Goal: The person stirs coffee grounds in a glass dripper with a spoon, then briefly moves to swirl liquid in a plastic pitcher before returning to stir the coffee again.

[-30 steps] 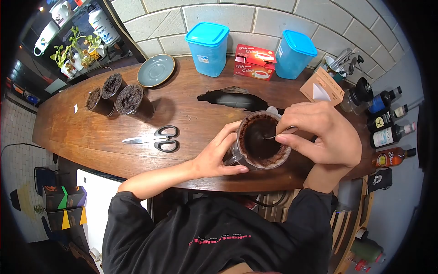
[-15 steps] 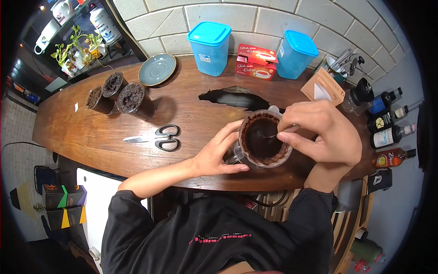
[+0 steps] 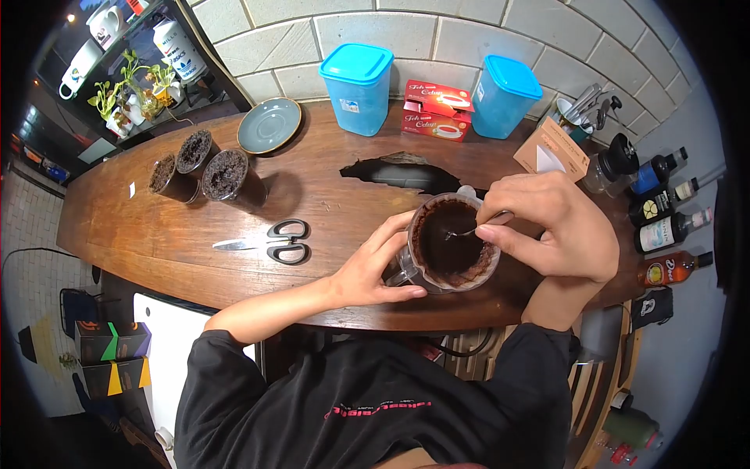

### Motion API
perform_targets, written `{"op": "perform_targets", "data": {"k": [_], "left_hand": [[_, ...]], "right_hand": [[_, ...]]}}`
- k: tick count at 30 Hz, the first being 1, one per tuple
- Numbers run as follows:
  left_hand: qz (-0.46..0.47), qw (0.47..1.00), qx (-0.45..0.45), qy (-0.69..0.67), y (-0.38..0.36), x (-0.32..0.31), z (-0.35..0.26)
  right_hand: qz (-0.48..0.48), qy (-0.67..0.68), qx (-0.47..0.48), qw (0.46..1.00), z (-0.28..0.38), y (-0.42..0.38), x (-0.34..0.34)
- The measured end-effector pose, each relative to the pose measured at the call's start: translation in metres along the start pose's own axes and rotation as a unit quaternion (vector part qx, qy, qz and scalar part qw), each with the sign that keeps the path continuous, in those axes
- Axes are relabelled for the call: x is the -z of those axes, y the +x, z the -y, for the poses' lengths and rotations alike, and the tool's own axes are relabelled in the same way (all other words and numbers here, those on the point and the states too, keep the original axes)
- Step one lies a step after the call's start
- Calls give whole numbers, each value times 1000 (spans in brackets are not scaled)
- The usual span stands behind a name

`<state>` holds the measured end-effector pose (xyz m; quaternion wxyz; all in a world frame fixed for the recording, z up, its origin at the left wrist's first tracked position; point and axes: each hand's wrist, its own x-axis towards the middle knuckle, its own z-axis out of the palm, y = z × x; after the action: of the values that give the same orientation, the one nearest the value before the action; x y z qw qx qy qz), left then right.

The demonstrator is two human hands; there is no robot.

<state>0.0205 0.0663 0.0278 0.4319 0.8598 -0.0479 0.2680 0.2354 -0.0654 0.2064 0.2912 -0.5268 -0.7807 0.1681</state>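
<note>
Little has shifted since the earlier frame: the spoon (image 3: 476, 229) is tilted slightly higher in the cup, both hands are kept in the same places, the view is nudged a bit. A clear cup (image 3: 451, 244) lined with dark brown grounds is seen standing upright on the wooden tabletop (image 3: 156, 234) near its front edge, right of centre. The left hand (image 3: 373, 267) is wrapped around the cup's left side, fingers curled against its wall, thumb along the base. The right hand (image 3: 547, 227) is closed on the spoon handle, pinched between thumb and forefinger at the cup's right rim, spoon tip down inside the cup. Scissors (image 3: 269, 241) are laid flat to the left of the cup, well apart. Three dark-filled cups (image 3: 199, 173) are grouped at far left, a grey-blue saucer (image 3: 269, 125) just behind them. Two blue-lidded containers (image 3: 355, 74) are set against the wall with a red tea box (image 3: 435, 109) between them. Bottles (image 3: 664, 227) are lined up at the right edge
</note>
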Motion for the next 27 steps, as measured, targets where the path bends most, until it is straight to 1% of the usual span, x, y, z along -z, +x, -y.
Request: {"op": "perform_targets", "data": {"k": [5, 7, 8, 10, 13, 20, 23, 25, 27], "left_hand": [[-2, 1000, 0, 3, -1, -1, 1], [-1, 1000, 0, 8, 0, 0, 0], [-1, 1000, -1, 9, 0, 0, -1], [1, 1000, 7, 7, 0, 0, -2], [1, 1000, 4, 7, 0, 0, -1], [-2, 1000, 2, 6, -1, -1, 1], [0, 1000, 0, 7, 0, 0, 0], [-4, 1000, -8, 18, 0, 0, 0], [-4, 1000, -7, 17, 0, 0, 1]], "right_hand": [[11, 15, 0, 1000, 2, 1, 0], [-19, 3, 8, 1000, -1, 0, -3], [-20, 3, 8, 1000, 0, 0, -2], [15, 21, 1, 1000, 2, 0, 1], [0, 7, 0, 1000, 2, 1, 0], [10, 26, 5, 1000, 1, 1, -1], [17, 7, -21, 1000, 2, 0, 1], [22, 20, 9, 1000, -1, 0, 0], [13, 16, 8, 1000, 0, 0, -1]]}}
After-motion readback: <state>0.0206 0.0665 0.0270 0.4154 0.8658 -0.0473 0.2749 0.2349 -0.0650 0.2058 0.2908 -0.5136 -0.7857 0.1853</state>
